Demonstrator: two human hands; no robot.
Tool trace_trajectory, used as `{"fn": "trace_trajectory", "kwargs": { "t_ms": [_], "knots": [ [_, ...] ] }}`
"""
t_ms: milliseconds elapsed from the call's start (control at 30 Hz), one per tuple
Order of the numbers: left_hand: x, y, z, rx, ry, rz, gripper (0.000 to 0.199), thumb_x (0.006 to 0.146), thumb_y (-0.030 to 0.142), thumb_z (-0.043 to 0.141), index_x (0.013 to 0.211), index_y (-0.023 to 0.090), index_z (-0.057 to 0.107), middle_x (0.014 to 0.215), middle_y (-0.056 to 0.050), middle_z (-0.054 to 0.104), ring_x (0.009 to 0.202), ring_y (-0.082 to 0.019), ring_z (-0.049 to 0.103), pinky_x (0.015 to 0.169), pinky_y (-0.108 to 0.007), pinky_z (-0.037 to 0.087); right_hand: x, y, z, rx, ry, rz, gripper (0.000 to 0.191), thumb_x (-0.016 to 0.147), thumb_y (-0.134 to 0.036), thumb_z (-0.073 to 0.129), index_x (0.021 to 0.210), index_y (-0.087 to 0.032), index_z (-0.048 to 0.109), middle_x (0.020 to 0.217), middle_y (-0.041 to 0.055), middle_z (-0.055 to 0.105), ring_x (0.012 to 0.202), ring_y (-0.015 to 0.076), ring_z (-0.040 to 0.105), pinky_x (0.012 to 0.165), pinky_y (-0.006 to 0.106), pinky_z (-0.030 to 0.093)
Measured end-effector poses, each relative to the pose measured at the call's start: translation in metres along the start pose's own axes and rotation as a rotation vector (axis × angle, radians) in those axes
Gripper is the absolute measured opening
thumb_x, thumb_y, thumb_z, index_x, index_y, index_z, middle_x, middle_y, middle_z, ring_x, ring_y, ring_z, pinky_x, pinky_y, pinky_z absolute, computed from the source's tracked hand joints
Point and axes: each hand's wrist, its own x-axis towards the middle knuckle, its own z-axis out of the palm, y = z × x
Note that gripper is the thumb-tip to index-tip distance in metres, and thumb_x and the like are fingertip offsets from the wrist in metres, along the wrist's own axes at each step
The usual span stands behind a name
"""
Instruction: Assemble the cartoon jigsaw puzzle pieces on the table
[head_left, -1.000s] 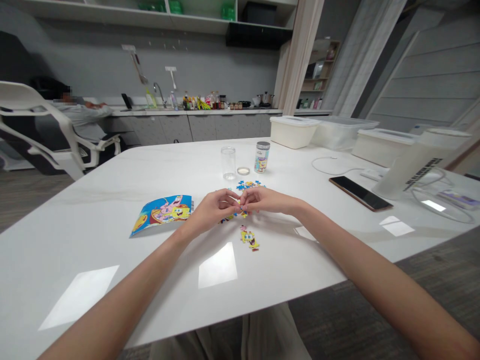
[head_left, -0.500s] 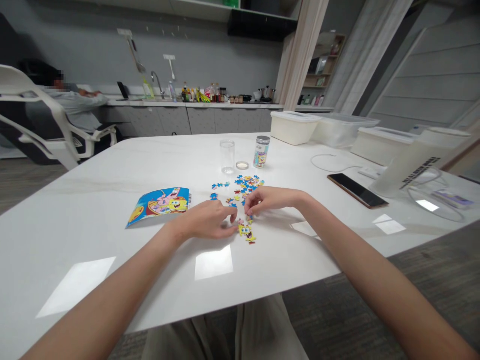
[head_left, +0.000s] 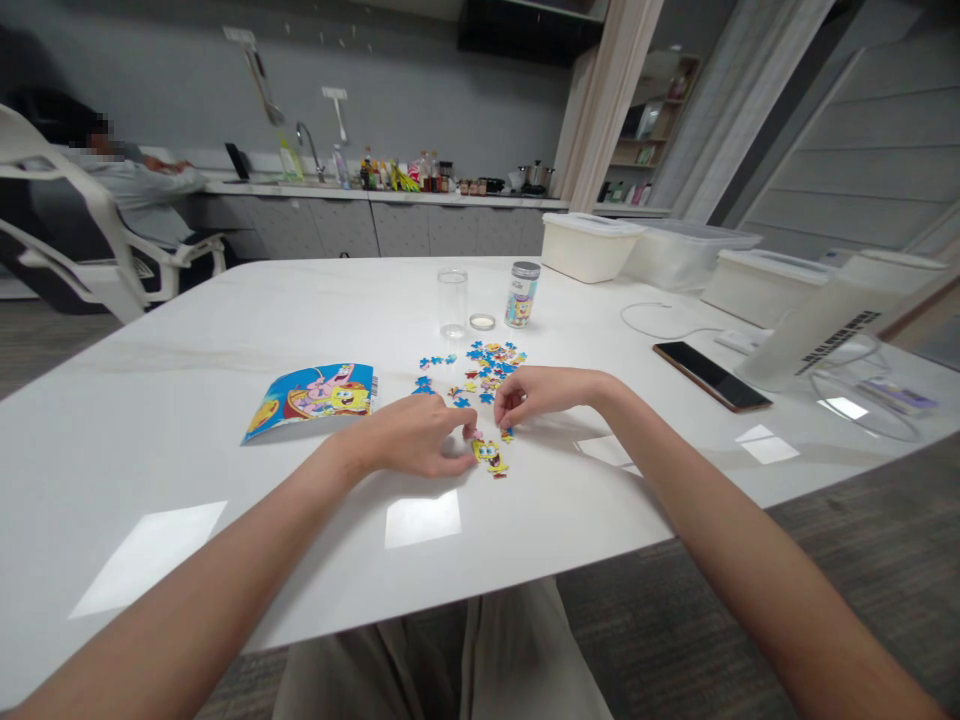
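Several yellow puzzle pieces with a cartoon face [head_left: 490, 456] lie joined near the table's front. My left hand [head_left: 420, 437] rests at their left side, thumb and index finger apart and touching the edge of the pieces. Just above and right of them, my right hand [head_left: 525, 393] has its fingertips pinched together; what they hold is hidden. A small blue and yellow piece [head_left: 507, 435] lies under its fingertips. Loose puzzle pieces [head_left: 495, 360] are scattered beyond the hands. The curved picture sheet [head_left: 315, 400] stands left of my left hand.
Behind the pieces are a clear jar [head_left: 452, 305], a round lid [head_left: 482, 322] and a printed can [head_left: 522, 296]. A phone [head_left: 709, 376], cables, a white container [head_left: 810, 325] and lidded boxes [head_left: 590, 247] are at the right. A person sits at the far left.
The camera view has shifted slightly. My right hand has drawn a little away from the joined face pieces, and the small blue and yellow piece shows apart on their right.
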Motion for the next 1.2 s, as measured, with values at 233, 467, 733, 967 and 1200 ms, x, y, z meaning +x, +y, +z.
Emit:
{"fn": "trace_trajectory", "kwargs": {
  "t_ms": [233, 467, 733, 967, 1200],
  "knots": [
    [0.0, -0.0005, -0.0004, 0.007, 0.014, 0.016, 0.028, 0.081, 0.041, 0.05, 0.095, 0.022, 0.064, 0.047, 0.004, 0.047, 0.052, -0.016, 0.05, 0.055, -0.026, 0.033, -0.0016, -0.0013, 0.0003, -0.007, -0.01, -0.022, 0.013, 0.074, -0.024, 0.067, 0.083, -0.016, 0.067, 0.079, 0.0028, 0.07, 0.074, 0.0132, 0.06, 0.068, 0.025, 0.045],
    [0.0004, -0.0015, -0.0002, 0.025, 0.013, 0.009, 0.028, 0.08, 0.04, 0.05, 0.096, 0.022, 0.064, 0.046, 0.004, 0.047, 0.049, -0.015, 0.049, 0.053, -0.026, 0.034, -0.0035, -0.0035, 0.0002, -0.031, -0.02, 0.005, 0.021, 0.069, -0.028, 0.072, 0.085, -0.016, 0.066, 0.074, 0.0004, 0.065, 0.07, 0.0124, 0.057, 0.064, 0.025, 0.044],
    [0.0, -0.0008, -0.0021, -0.003, 0.021, -0.01, 0.028, 0.079, 0.042, 0.054, 0.096, 0.022, 0.065, 0.045, 0.005, 0.041, 0.05, -0.016, 0.049, 0.054, -0.025, 0.035, 0.0016, 0.0006, 0.0031, -0.02, 0.014, -0.024, 0.018, 0.074, -0.025, 0.068, 0.09, -0.016, 0.064, 0.075, 0.0004, 0.066, 0.071, 0.0126, 0.058, 0.064, 0.025, 0.043],
    [0.0001, -0.001, -0.0019, -0.023, 0.012, -0.009, 0.03, 0.082, 0.043, 0.052, 0.1, 0.023, 0.065, 0.046, 0.004, 0.046, 0.051, -0.016, 0.05, 0.055, -0.026, 0.034, 0.0035, -0.0005, 0.0068, -0.078, 0.062, -0.035, 0.018, 0.075, -0.029, 0.068, 0.088, -0.016, 0.065, 0.073, -0.0002, 0.063, 0.068, 0.0125, 0.055, 0.061, 0.025, 0.041],
    [0.0, -0.0004, -0.0025, -0.01, 0.007, -0.018, 0.029, 0.081, 0.043, 0.052, 0.097, 0.023, 0.065, 0.047, 0.004, 0.046, 0.05, -0.015, 0.05, 0.055, -0.025, 0.036, 0.0038, -0.0034, 0.009, -0.095, 0.074, -0.035, 0.018, 0.075, -0.03, 0.067, 0.086, -0.017, 0.064, 0.074, 0.0001, 0.062, 0.067, 0.0123, 0.054, 0.06, 0.024, 0.04]
  ]
}}
